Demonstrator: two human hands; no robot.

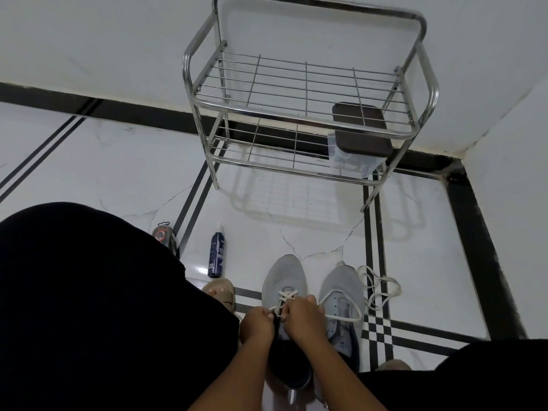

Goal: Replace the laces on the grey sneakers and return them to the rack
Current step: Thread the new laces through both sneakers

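Both hands, left hand (257, 323) and right hand (302, 317), fingers pinched on white lace (341, 317) over left grey sneaker (284, 280), clear lidded box (354, 157) on steel rack (308, 93), contents unclear, white tiled floor (118, 173)

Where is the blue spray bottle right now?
In the head view the blue spray bottle stands on the floor, left of the grey sneakers, beside the person's dark-clothed left knee and in front of the metal rack.

The dark blue spray bottle (216, 253) lying on the floor carries a pale label with print, but the letters are too small and blurred to read. The round packet (162, 233) near it shows a red ring and no legible words.
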